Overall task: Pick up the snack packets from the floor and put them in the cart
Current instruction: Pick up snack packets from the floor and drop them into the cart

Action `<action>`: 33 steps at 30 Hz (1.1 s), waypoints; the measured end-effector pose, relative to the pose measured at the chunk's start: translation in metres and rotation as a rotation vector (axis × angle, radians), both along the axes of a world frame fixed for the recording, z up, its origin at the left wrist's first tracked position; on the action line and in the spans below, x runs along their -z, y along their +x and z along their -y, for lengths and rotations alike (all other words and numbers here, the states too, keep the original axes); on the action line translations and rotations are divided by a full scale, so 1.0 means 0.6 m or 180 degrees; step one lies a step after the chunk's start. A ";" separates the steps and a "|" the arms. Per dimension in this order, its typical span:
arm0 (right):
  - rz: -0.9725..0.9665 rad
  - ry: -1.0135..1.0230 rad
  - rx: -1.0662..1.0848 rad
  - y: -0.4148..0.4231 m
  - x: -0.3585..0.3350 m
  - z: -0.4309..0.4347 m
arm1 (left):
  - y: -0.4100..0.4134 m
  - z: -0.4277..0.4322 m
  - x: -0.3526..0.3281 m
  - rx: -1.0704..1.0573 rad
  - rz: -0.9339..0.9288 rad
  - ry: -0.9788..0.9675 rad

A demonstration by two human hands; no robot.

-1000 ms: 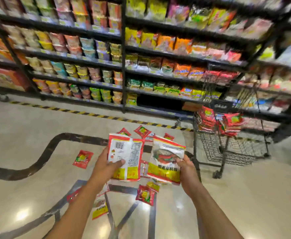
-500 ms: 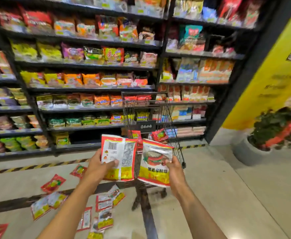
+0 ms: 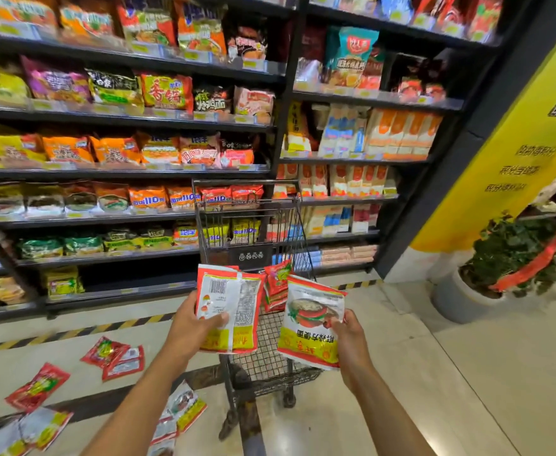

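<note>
My left hand [image 3: 192,327] grips a red, white and yellow snack packet [image 3: 233,301] with its barcode side facing me. My right hand [image 3: 349,334] holds a second packet [image 3: 309,324] that shows a burger picture. Both packets hang over the near end of the wire shopping cart [image 3: 266,363], which stands straight ahead. Red packets [image 3: 276,284] lie inside the cart's basket. Several more packets lie on the floor to the left, among them a red one [image 3: 38,386], a pair [image 3: 115,357] and a white and yellow one [image 3: 184,406].
Black shelves [image 3: 121,172] full of packaged food run behind the cart. A black-and-yellow striped line [image 3: 72,332] marks the floor in front of them. A potted plant [image 3: 487,274] stands at the right beside a yellow wall [image 3: 500,159].
The view has swung right, away from the packets on the floor, and closed in on the cart. Both hands have carried their packets up over the cart's near end.
</note>
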State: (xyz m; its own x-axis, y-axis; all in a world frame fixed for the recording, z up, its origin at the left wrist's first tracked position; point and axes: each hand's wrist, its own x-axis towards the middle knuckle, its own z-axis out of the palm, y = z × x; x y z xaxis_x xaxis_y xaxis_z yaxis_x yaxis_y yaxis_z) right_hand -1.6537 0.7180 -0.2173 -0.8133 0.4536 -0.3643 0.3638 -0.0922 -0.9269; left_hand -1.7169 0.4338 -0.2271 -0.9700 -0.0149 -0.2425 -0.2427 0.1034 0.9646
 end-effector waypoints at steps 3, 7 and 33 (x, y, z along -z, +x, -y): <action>0.0144 -0.0001 0.0010 -0.082 0.015 -0.021 | -0.081 -0.017 0.019 0.0000 0.0158 -0.0077; 0.0259 0.0012 0.0054 -0.187 0.037 -0.047 | -0.177 -0.031 0.038 0.0041 0.0281 -0.0070; 0.0985 0.0915 -0.1075 -0.792 0.452 -0.172 | -0.658 -0.185 0.420 -0.0772 0.1392 -0.0846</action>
